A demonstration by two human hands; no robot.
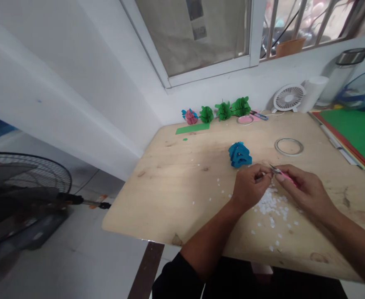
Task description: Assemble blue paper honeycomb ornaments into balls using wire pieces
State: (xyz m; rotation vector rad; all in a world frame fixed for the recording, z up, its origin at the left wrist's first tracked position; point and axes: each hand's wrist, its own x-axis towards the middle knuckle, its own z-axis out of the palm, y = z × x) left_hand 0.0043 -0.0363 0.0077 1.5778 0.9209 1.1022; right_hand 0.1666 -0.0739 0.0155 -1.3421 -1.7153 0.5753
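My right hand (307,187) is closed around a small pink-handled cutting tool (286,178), its metal tip pointing left toward my other hand. My left hand (252,185) has its fingers pinched together near that tip; what they hold is too small to name. A blue folded-paper piece (240,155) rests on the wooden table just behind my left hand. Many small white paper bits (271,205) lie scattered below and between both hands. Behind my right hand a silvery ring (289,147) lies flat.
Along the wall stand a pink-and-blue paper figure (190,116), several green ones (224,111), a white fan (289,99) and a clear bottle (341,79). Coloured sheets (356,128) lie at the right. A green strip (192,129) lies near the back edge. A large black fan (23,195) stands left of the table (157,195).
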